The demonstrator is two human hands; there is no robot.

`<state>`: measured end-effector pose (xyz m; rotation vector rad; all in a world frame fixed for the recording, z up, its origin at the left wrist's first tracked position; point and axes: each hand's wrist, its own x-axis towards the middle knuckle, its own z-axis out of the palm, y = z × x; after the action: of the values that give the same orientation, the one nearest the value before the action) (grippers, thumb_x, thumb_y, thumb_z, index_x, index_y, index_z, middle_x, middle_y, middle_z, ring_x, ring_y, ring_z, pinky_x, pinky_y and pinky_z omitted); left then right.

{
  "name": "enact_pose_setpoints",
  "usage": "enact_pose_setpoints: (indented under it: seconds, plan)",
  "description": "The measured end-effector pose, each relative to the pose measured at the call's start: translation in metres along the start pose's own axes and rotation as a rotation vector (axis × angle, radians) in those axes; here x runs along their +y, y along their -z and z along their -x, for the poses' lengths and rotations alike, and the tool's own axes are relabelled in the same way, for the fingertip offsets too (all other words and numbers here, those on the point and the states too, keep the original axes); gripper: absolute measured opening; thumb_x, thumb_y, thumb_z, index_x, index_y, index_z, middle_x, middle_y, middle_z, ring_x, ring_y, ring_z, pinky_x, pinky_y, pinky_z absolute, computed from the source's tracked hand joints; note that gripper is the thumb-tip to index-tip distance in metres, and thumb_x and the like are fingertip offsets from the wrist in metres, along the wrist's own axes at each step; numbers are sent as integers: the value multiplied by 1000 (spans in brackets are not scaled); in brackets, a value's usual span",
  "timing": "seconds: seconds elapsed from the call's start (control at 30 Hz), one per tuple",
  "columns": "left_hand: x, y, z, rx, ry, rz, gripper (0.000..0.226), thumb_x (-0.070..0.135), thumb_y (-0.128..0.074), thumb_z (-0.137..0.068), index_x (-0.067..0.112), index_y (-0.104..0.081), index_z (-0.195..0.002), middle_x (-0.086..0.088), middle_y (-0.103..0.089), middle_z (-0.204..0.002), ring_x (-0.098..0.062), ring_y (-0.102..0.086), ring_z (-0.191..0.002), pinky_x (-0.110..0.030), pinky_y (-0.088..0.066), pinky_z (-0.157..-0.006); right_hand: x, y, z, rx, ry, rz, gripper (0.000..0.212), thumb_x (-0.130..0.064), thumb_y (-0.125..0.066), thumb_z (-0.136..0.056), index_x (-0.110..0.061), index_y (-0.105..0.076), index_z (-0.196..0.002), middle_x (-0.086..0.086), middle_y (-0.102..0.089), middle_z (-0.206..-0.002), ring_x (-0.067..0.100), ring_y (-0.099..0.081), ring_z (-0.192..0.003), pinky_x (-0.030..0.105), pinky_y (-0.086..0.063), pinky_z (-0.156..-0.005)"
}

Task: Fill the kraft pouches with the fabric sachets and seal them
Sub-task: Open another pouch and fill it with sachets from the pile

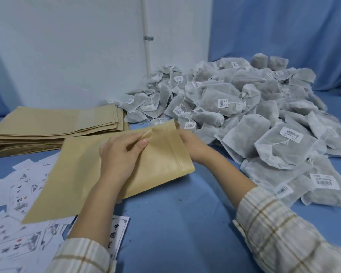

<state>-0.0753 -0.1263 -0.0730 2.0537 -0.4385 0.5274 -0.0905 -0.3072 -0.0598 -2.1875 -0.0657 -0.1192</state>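
Observation:
A flat kraft pouch (83,174) lies on the blue table in front of me, its zip-strip mouth pointing right. My left hand (120,154) lies on top of it, thumb and fingers pinching the upper lip of the mouth and peeling it up. My right hand (193,146) grips the mouth end from behind, partly hidden by the pouch. A large heap of white fabric sachets (244,115) with barcode tags fills the right side of the table.
A stack of empty kraft pouches (47,127) lies at the back left. Printed paper labels (18,194) are scattered at the front left, one under my left forearm. A white wall with a pipe (147,36) and blue curtains stand behind.

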Motion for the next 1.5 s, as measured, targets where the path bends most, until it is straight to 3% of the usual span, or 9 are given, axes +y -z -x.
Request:
enact_pose_setpoints:
  seconds: [0.17,0.27,0.47,0.63,0.83,1.0,1.13,1.27,1.5]
  plan:
    - [-9,5,-2,81,6,-122,18,35,-59,-90,39,-71,-102,13,-70,-102,-19,-55,-106,-38,-30,-99,57,26,-14,238,27,1104,50,-10,-48,-85,-23,-44,-134,8,-35,-144,28,-28,-134,37,-23,-110]
    - [-11,4,-1,86,-12,-139,17,36,-59,-90,40,-71,-102,13,-70,-100,-18,-54,-104,-36,-28,-94,67,24,-16,168,-9,1279,42,-13,-42,-90,-20,-46,-131,9,-47,-131,30,-37,-124,37,-25,-107]
    - [-15,6,-2,125,-12,-177,18,35,-58,-91,38,-71,-103,9,-70,-98,-21,-54,-102,-30,-20,-85,45,19,-14,713,104,202,28,-21,-50,-92,-18,-50,-120,5,-66,-98,22,-59,-84,31,-41,-71]
    - [-14,10,-2,139,15,-177,19,34,-58,-91,35,-71,-105,12,-69,-106,-18,-54,-107,-29,-21,-92,21,12,-7,338,-52,-652,14,-9,-66,-82,-10,-61,-95,9,-66,-86,18,-61,-73,26,-49,-64]
    - [12,3,0,-132,-143,98,28,26,-69,-84,53,-65,-90,45,-58,-83,10,-52,-96,-4,-34,-90,6,-21,-13,-28,-216,-403,38,0,-34,-98,-26,-36,-71,-13,-42,-74,-7,-37,-64,-2,-35,-51]
    - [3,0,-2,-31,-78,-4,18,28,-66,-86,35,-73,-101,34,-59,-84,11,-50,-88,-3,-32,-84,-5,-23,-13,-153,-333,-430,20,-11,-31,-101,-9,-49,-93,-2,-36,-72,6,-31,-60,11,-31,-46]
    - [-10,7,-4,76,-18,-155,20,30,-61,-90,32,-72,-106,9,-71,-102,-19,-57,-104,-44,-39,-97,-5,-7,-22,0,-41,-301,20,-10,-51,-92,-15,-67,-82,3,-64,-73,9,-52,-65,18,-43,-58]
    - [-17,11,-5,175,30,-249,19,32,-59,-90,31,-73,-104,6,-71,-102,-26,-54,-100,-36,-31,-92,39,14,-52,492,-70,-3,20,-19,-53,-89,-25,-68,-100,-1,-71,-88,14,-64,-84,29,-49,-80]
    - [-24,7,-6,187,32,-315,21,35,-57,-91,35,-70,-106,12,-69,-105,-22,-51,-101,-30,-22,-85,80,10,-97,249,-265,608,62,-52,-58,-84,-23,-43,-137,18,-47,-132,37,-41,-122,42,-36,-101]
